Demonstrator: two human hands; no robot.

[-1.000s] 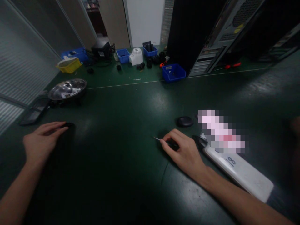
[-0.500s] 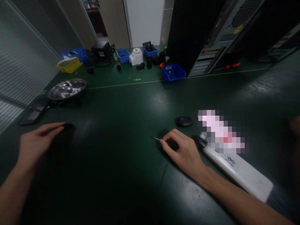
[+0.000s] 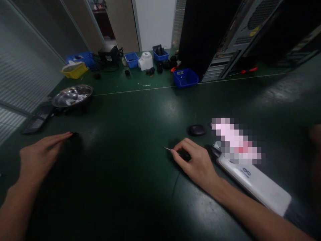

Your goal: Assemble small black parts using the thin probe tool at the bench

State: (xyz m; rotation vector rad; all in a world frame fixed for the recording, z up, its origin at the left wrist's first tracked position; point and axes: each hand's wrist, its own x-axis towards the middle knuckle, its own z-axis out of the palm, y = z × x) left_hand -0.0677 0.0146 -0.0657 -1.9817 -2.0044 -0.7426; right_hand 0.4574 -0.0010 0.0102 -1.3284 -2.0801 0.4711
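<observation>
My left hand (image 3: 41, 155) is at the left of the green table, fingers pinched together at a small black piece (image 3: 74, 134). The piece shows only partly past the fingertips, so its kind is unclear. Right of the middle, my right hand (image 3: 194, 160) rests on the tabletop. It grips a slim tool with a thin metal tip (image 3: 167, 148) pointing left; a dark part of it shows inside the curled fingers. Just beyond that hand lies a black rounded object (image 3: 197, 130), like a computer mouse. A white oblong device marked 18 (image 3: 255, 182) lies beside my right forearm.
A steel bowl (image 3: 86, 89) with small items stands at the far left, near a dark flat tray (image 3: 37, 120). Along the back are a yellow bin (image 3: 75, 71), a blue bin (image 3: 186, 80), a white housing (image 3: 145, 62) and a black computer case (image 3: 208, 36). Someone's hand (image 3: 315, 134) shows at the right edge.
My left hand has turned slightly, its back now more toward me, and the black piece shows less. My right hand and its tool have stayed nearly still.
</observation>
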